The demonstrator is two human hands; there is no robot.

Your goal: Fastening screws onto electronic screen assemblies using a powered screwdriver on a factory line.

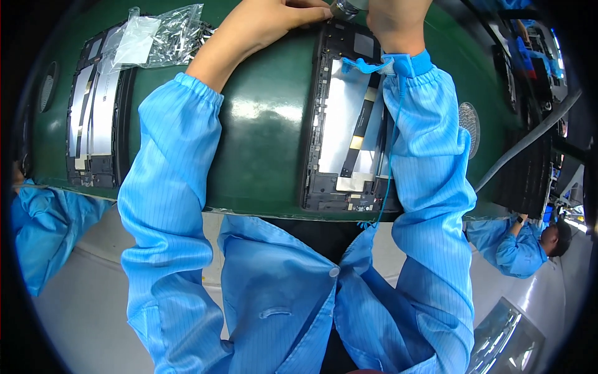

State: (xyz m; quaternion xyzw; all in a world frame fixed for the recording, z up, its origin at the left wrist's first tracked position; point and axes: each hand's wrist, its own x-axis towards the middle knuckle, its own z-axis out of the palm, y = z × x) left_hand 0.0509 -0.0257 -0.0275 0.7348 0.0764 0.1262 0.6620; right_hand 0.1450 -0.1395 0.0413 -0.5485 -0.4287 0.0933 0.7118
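A green desk (261, 168) with a glossy sheen fills the upper view above a pale floor (106, 274), with people in blue workwear at its left and right ends. Small marks on the silver-and-black device frame (336, 118) are too fine to read, as are those on the second device frame (106, 134) at the far left. The first frame lies in front of the person, slightly right of centre, its lower end close to the desk's near edge and its right side partly hidden by the right sleeve (430, 131). A broad stretch of green surface separates the two frames; a clear plastic bag (177, 40) of small pieces lies by the second frame's upper end. The left hand (280, 15) reaches past the first frame's top edge, fingertips just beside a shiny metal cylinder (344, 9); whether they grip anything cannot be told. The right hand (398, 22), wearing a blue wrist strap (411, 65), is cut off by the upper border, so its grasp cannot be told.
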